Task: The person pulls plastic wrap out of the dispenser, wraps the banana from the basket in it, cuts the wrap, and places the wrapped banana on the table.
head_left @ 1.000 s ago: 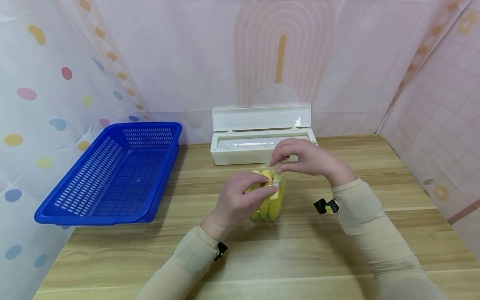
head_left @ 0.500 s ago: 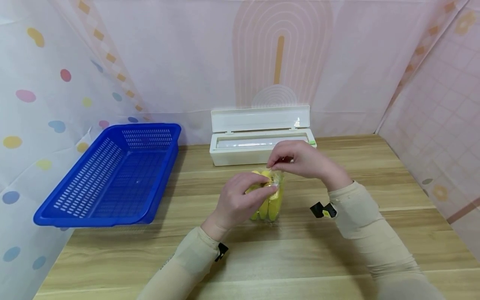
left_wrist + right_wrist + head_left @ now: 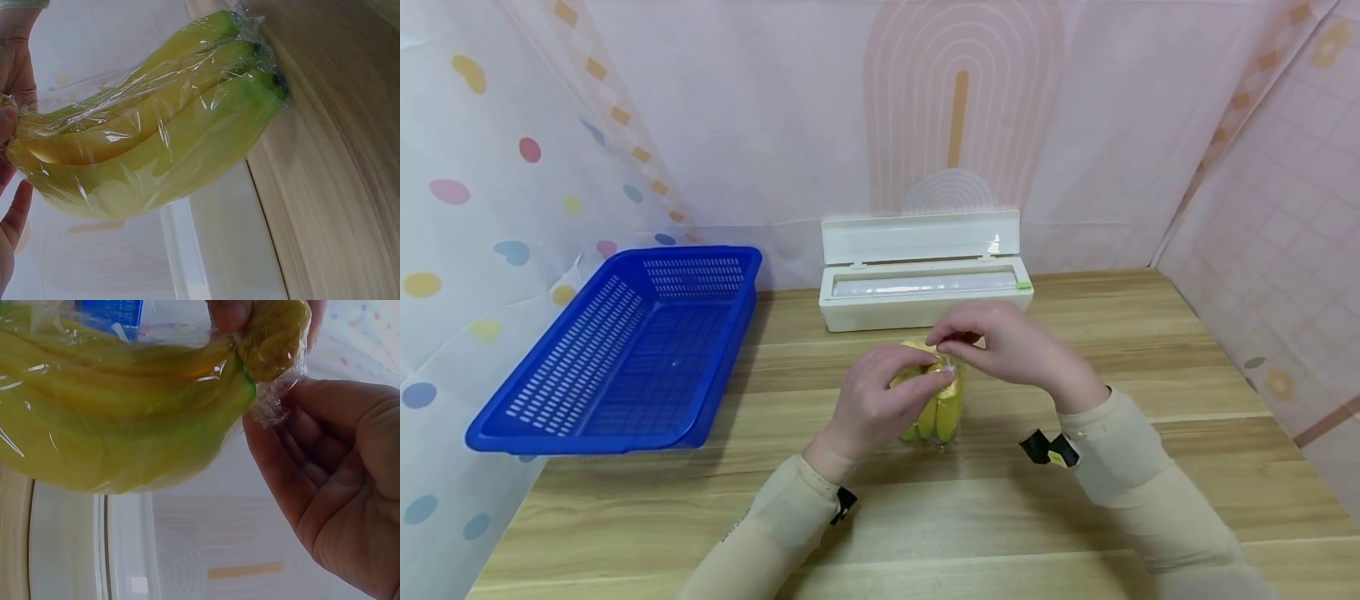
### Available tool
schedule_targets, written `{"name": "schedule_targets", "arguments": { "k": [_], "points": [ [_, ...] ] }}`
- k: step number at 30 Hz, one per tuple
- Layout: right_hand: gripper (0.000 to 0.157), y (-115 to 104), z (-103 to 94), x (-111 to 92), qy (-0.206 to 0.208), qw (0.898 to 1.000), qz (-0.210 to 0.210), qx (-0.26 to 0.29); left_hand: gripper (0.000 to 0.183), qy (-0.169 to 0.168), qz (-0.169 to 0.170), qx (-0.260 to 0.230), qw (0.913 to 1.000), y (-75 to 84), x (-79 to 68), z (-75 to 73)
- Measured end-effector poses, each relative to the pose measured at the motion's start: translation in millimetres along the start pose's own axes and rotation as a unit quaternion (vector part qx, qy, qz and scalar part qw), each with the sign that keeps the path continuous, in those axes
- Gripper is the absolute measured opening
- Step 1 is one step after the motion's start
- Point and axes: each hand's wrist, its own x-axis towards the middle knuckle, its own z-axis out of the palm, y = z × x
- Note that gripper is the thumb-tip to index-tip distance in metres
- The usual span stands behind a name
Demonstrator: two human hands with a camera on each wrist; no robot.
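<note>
My left hand (image 3: 880,387) pinches a bunch of yellow-green bananas (image 3: 928,417) at its stem end. Clear plastic wrap covers the bunch, with glossy wrinkles along the fruit (image 3: 150,131). The stems point up and the green tips hang down close over the table. My right hand (image 3: 1003,346) is beside the stem, its thumb and forefinger pinching crumpled loose wrap there. In the right wrist view, the brown stem end (image 3: 269,340) shows under the film, and the gathered wrap (image 3: 270,407) sits between the right hand's (image 3: 350,469) fingertips.
A white cling film box (image 3: 895,315), lid raised, stands behind the hands with a roll (image 3: 925,285) inside. A blue perforated plastic basket (image 3: 677,437) is at the left of the wooden table (image 3: 1000,508). Patterned cloth (image 3: 775,108) hangs along the back and sides.
My right hand has moved down and left toward the banana stem. Its thumb and forefinger, apart a second ago, have closed on the loose wrap. The left hand keeps its grip in place.
</note>
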Motion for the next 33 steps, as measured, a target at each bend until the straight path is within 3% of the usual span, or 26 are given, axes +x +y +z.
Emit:
{"name": "schedule_targets", "arguments": {
  "k": [9,16,27,33],
  "points": [
    [0.027,-5,10.7,-19,0.037,0.998,-0.029,0.034,0.015,0.001,-0.003,0.005,1.0,1.7,-1.3,-1.9],
    [0.038,3,21.5,-32,0.078,0.993,-0.075,0.036,0.012,-0.005,-0.011,0.002,0.9999,3.8,-1.8,-3.7],
    [0.032,8,33.7,-41,0.124,0.98,-0.158,0.013,0.016,-0.012,0.011,0.006,0.9998,7.0,-0.3,-6.8],
    [0.029,7,37.7,-40,0.153,0.966,-0.207,-0.015,0.015,-0.014,0.025,0.007,0.9996,10.4,0.4,-9.2]
  ]
}}
